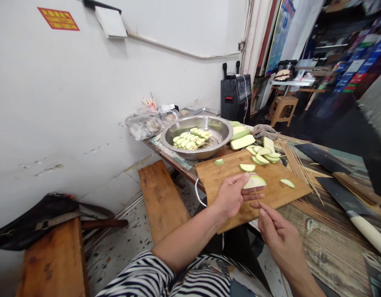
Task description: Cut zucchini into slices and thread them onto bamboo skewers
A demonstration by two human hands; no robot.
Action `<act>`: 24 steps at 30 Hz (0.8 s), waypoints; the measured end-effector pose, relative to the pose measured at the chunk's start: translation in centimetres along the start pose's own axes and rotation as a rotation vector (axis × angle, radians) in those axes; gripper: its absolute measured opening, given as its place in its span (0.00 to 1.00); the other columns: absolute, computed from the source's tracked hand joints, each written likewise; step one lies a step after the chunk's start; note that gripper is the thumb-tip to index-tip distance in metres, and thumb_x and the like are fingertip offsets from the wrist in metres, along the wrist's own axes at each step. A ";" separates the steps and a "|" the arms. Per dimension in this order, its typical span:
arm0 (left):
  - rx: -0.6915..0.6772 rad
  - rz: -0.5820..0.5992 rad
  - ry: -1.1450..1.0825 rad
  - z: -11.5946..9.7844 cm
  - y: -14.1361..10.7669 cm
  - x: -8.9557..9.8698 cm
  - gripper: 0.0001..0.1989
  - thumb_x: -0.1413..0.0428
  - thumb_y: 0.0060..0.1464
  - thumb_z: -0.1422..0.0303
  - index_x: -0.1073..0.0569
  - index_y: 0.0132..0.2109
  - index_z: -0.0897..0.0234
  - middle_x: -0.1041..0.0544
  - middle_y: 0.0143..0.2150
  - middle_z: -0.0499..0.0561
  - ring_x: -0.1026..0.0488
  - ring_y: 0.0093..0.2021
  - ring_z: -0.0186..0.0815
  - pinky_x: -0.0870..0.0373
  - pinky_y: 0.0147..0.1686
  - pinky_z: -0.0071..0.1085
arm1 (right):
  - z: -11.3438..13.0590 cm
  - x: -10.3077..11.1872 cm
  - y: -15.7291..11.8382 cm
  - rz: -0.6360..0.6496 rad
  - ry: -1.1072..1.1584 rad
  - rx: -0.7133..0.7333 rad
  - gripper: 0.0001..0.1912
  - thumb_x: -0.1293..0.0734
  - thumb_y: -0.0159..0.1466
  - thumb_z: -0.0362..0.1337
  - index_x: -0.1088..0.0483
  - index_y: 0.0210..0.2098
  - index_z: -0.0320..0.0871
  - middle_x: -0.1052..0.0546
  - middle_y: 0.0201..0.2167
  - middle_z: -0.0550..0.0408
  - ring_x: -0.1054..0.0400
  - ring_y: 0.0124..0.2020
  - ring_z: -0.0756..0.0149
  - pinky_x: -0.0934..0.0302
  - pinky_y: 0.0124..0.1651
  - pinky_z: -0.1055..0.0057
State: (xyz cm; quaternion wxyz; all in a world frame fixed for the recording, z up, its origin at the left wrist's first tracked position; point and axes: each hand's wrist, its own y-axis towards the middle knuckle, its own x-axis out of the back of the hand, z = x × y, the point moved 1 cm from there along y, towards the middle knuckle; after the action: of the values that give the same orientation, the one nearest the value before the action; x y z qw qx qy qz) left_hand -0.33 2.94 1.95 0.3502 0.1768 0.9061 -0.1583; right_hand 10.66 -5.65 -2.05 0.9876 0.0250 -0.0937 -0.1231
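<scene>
My left hand [232,194] grips a half-moon zucchini slice [255,182], pale inside with a green rim, held above the cutting board [219,177]. Between the fingers of my right hand [278,231] is a thin wooden skewer [257,194], its upper end at the slice's lower edge; whether the tip has gone in, I cannot tell. Single slices [247,168] lie on the board, and a pile of cut slices [261,154] sits at its far edge. Behind the board, a steel basin [167,138] contains several skewered rows of slices [190,139].
Loose skewers [297,165] lie right of the board. Two cleavers, a dark one [322,156] and one with a pale handle [368,231], rest farther right. Peeled zucchini halves [242,141] and a grey cloth [264,131] are beyond the board. A wooden bench [161,194] stands at left.
</scene>
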 end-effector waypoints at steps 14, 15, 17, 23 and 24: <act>-0.028 -0.053 -0.009 0.7 -0.1 -0.1 0.12 0.41 0.51 0.65 0.25 0.37 0.73 0.22 0.32 0.58 0.22 0.33 0.39 0.25 0.34 0.32 | -1.2 -0.1 0.0 -0.017 -0.009 -0.030 0.25 0.37 0.61 0.51 0.27 0.44 0.34 0.33 0.17 0.59 0.42 0.17 0.72 0.46 0.19 0.75; -0.027 -0.057 -0.010 0.7 -0.2 -0.1 0.12 0.40 0.50 0.65 0.25 0.37 0.73 0.22 0.32 0.58 0.22 0.33 0.39 0.25 0.34 0.32 | -1.2 -0.1 0.0 -0.023 -0.013 -0.026 0.24 0.37 0.60 0.50 0.27 0.43 0.35 0.32 0.17 0.58 0.41 0.17 0.71 0.45 0.19 0.75; -0.019 -0.061 -0.008 0.6 -0.2 -0.2 0.12 0.40 0.49 0.65 0.25 0.37 0.73 0.22 0.32 0.58 0.22 0.33 0.39 0.26 0.33 0.31 | -1.3 -0.1 0.1 -0.026 -0.017 -0.015 0.24 0.37 0.61 0.50 0.26 0.43 0.35 0.32 0.17 0.58 0.41 0.17 0.71 0.45 0.19 0.75; 0.041 -0.075 0.018 0.5 -0.5 -0.2 0.15 0.40 0.49 0.62 0.27 0.39 0.71 0.22 0.32 0.59 0.22 0.29 0.39 0.31 0.23 0.25 | -1.8 -0.4 0.1 -0.003 0.008 0.010 0.21 0.37 0.62 0.48 0.26 0.43 0.37 0.34 0.17 0.60 0.43 0.17 0.72 0.47 0.20 0.76; 0.058 -0.073 0.025 0.5 -0.5 -0.2 0.15 0.40 0.49 0.62 0.27 0.39 0.71 0.22 0.31 0.59 0.23 0.28 0.39 0.33 0.21 0.24 | -1.9 -0.5 0.1 -0.006 0.013 0.008 0.21 0.37 0.62 0.48 0.26 0.43 0.37 0.35 0.17 0.60 0.43 0.17 0.73 0.47 0.19 0.76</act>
State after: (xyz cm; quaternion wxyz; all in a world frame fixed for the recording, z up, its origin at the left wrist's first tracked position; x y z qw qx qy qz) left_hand -0.11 2.20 1.79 0.3277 0.1556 0.9113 -0.1949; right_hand 10.59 -5.42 -3.97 0.9878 0.0298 -0.0875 -0.1254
